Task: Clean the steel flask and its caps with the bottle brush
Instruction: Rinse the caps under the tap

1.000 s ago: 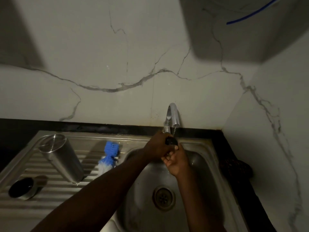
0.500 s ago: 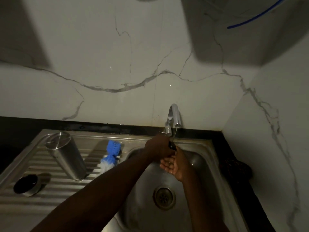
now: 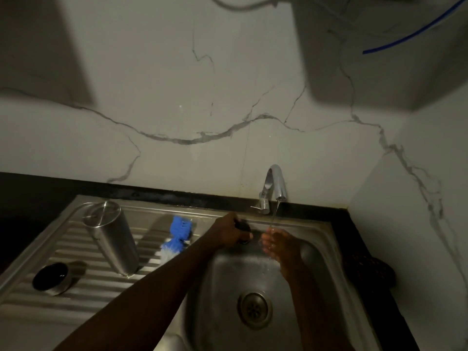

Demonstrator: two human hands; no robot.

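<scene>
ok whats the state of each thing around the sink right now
tap: running, thin stream onto the right hand
steel flask: standing upside down on the drainboard
steel cap: resting on the drainboard, dark inside showing
bottle brush: lying on the drainboard, untouched
small dark cap: gripped in the left hand
left hand: closed on the small dark cap
right hand: open, empty, under the stream

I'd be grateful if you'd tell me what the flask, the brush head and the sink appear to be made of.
The flask looks like brushed steel: grey, with soft streaked highlights. The brush head seems to be blue and white synthetic bristle or foam; the dim light leaves that open. The sink looks like pressed stainless steel, with a dull sheen and ribbed drainer.
</scene>
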